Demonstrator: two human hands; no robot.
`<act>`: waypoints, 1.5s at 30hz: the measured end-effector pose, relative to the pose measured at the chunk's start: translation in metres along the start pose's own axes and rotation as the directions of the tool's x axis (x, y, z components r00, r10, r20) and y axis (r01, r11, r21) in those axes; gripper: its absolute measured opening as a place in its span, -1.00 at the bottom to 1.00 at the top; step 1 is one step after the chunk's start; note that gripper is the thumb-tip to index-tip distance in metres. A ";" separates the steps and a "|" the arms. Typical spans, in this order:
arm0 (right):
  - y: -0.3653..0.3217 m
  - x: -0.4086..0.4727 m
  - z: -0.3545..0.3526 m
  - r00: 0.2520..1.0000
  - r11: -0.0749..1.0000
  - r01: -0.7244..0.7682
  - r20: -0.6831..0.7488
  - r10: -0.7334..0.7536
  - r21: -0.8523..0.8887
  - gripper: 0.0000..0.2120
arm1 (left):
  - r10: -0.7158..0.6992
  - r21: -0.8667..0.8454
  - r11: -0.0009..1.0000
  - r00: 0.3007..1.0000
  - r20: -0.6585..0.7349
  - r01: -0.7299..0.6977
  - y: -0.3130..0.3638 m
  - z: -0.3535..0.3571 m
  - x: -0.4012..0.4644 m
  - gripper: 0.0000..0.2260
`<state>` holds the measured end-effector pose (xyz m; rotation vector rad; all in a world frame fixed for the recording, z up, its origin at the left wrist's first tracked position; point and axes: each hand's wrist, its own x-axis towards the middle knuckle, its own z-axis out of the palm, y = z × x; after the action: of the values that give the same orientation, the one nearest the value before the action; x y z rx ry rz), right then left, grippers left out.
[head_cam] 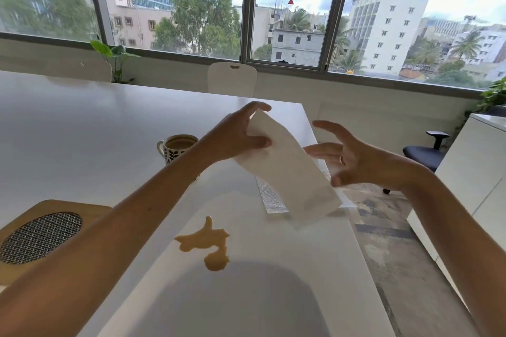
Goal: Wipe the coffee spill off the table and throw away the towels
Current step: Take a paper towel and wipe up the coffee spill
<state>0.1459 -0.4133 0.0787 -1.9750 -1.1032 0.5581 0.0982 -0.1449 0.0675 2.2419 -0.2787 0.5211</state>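
Note:
A tan coffee spill (207,244) lies on the white table (82,128), near its front right part. Above the table, my left hand (235,134) grips the top end of a folded white paper towel (290,172), which hangs down and to the right in the air. My right hand (347,159) is beside the towel's right edge with its fingers spread; whether they touch the towel is unclear. More paper towel (271,197) lies flat on the table under the held one, near the table's right edge.
A patterned mug (176,148) with coffee in it stands on the table behind my left forearm. A wooden board with a mesh oval (41,235) lies at the left. White chairs (232,78) stand beyond the table, and an office chair (424,154) and a white cabinet (471,172) are on the right.

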 end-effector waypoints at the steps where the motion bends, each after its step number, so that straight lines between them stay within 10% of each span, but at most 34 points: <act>1: -0.004 0.007 0.003 0.998 1.000 -0.027 -0.062 0.027 -0.010 -0.02 | 0.009 -0.012 1.000 0.999 0.036 -0.009 0.004 -0.003 0.001 -0.47; 6: -0.011 0.035 0.020 0.966 1.000 0.007 -0.260 -0.003 0.014 -0.81 | 0.051 -0.030 0.998 0.995 0.082 -0.049 0.020 -0.022 0.001 -0.49; 13: -0.021 0.034 0.028 0.906 0.972 0.185 -0.409 -0.112 0.144 -0.54 | -0.180 -0.690 0.675 0.965 0.188 0.260 0.003 -0.033 -0.010 -0.38; 20: -0.020 0.045 0.053 0.902 0.957 0.214 -0.415 -0.118 0.194 -0.47 | -0.135 -0.382 0.874 0.904 0.404 0.301 0.004 -0.007 -0.025 -0.66; 26: -0.019 0.050 0.070 0.934 0.679 0.264 -0.357 -0.003 0.685 -0.78 | -0.122 -0.389 0.899 0.969 0.215 0.199 -0.013 -0.008 -0.043 -0.83; 33: -0.033 0.056 0.121 0.941 0.875 0.126 -0.335 0.043 0.468 -0.77 | 0.008 -0.068 0.998 1.000 0.025 -0.006 -0.039 -0.030 -0.067 -0.91; 38: -0.021 0.066 0.162 0.800 0.908 -0.090 -0.573 -0.179 -0.409 -0.59 | 0.045 0.272 0.962 0.997 -0.063 -0.026 -0.089 -0.062 -0.114 -0.82; 45: -0.005 0.074 0.211 0.927 0.935 -0.297 -0.292 0.234 -0.194 -0.50 | -0.155 0.528 0.847 0.979 0.136 0.061 -0.162 -0.098 -0.170 -0.74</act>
<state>0.0375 -0.2591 -0.0423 -2.3490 -0.7652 0.2970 -0.0224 0.0401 -0.0586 2.8248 -0.0995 0.3669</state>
